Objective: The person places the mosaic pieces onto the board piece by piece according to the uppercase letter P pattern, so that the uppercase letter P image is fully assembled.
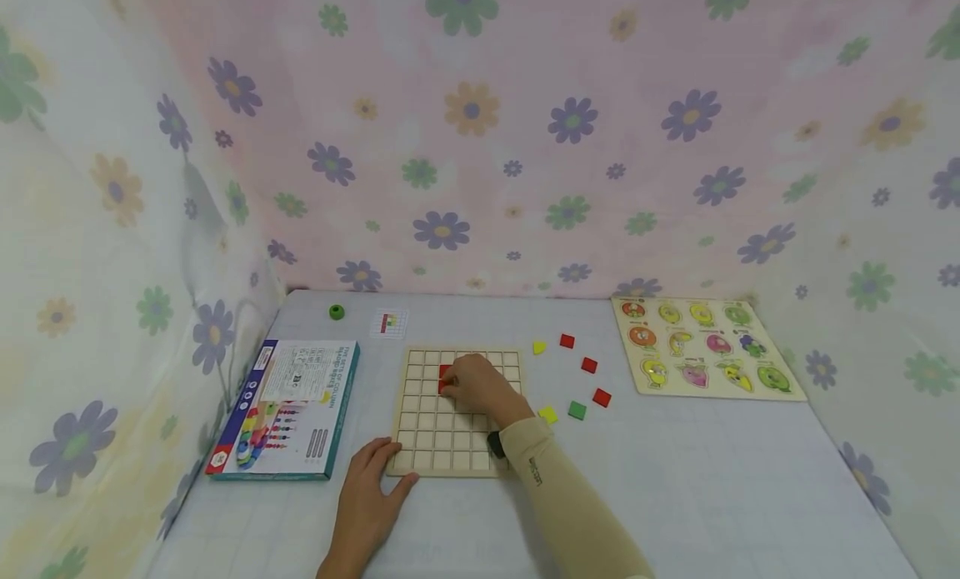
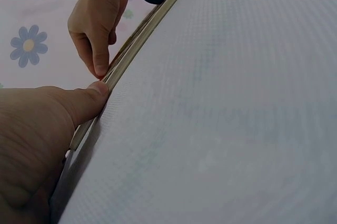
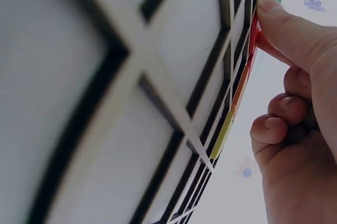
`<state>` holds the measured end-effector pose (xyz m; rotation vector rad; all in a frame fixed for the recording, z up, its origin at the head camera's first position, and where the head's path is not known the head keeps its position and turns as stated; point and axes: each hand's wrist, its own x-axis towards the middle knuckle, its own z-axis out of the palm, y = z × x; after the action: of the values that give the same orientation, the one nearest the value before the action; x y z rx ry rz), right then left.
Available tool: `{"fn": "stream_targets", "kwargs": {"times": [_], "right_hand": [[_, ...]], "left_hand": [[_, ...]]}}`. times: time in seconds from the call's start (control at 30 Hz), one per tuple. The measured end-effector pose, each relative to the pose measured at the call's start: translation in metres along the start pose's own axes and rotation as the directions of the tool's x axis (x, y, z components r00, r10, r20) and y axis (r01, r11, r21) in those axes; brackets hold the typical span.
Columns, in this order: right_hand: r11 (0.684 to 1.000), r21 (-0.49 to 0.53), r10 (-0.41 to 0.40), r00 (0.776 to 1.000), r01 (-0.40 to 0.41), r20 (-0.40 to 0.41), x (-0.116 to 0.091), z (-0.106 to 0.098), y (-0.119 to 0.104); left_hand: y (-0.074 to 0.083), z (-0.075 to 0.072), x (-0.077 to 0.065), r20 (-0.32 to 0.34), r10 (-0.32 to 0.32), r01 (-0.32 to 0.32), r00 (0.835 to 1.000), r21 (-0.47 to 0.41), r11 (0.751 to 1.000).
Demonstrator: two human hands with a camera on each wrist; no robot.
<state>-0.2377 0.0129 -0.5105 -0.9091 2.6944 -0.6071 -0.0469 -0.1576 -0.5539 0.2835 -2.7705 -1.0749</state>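
Observation:
A wooden grid board (image 1: pixel 442 439) lies flat in the middle of the table. Over its upper half, my right hand (image 1: pixel 480 387) pinches a red square tile (image 3: pixel 254 32) between thumb and index finger, right at the grid. The other fingers are curled in toward the palm. In the right wrist view an orange-red tile (image 3: pixel 241 88) and a yellow tile (image 3: pixel 222 135) sit along the grid beyond it; the head view has them mostly behind the hand. My left hand (image 1: pixel 366 496) rests at the board's near left corner, fingertips on the left edge and thumb against the front edge.
Right of the board lie loose red tiles (image 1: pixel 589 365), yellow tiles (image 1: pixel 548 414) and a green tile (image 1: pixel 577 410). A fruit puzzle board (image 1: pixel 693 327) is at the far right. A boxed toy (image 1: pixel 300 446) lies left; behind are a pattern card (image 1: pixel 401 323) and a green bead (image 1: pixel 337 312).

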Motion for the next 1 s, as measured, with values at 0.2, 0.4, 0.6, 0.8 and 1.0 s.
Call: {"fn": "stream_targets", "kwargs": {"times": [0.2,0.4,0.6,0.8,1.0], "right_hand": [[0.999,-0.044,-0.025,1.000,0.025,0.009,0.002,-0.002,0.001],[0.999,-0.039,-0.028,1.000,0.028,0.005,0.002,-0.001,0.000],[1.000,0.021,-0.004,0.999,0.005,-0.036,-0.001,-0.002,0.001],[0.975,0.219,0.059,0.996,-0.044,-0.065,-0.009,-0.009,0.004],[0.960,0.272,0.094,0.991,-0.064,-0.100,-0.019,-0.014,0.013]], "left_hand": [[-0.001,0.001,0.001,-0.009,0.013,-0.013,1.000,0.003,1.000],[-0.002,0.001,0.000,-0.002,0.001,-0.001,1.000,0.008,1.000],[-0.001,0.000,-0.001,-0.002,0.000,0.000,1.000,-0.007,1.000],[-0.001,0.000,-0.003,-0.008,-0.003,0.003,1.000,0.004,1.000],[0.000,0.000,0.000,-0.004,-0.004,0.004,1.000,0.003,1.000]]}}
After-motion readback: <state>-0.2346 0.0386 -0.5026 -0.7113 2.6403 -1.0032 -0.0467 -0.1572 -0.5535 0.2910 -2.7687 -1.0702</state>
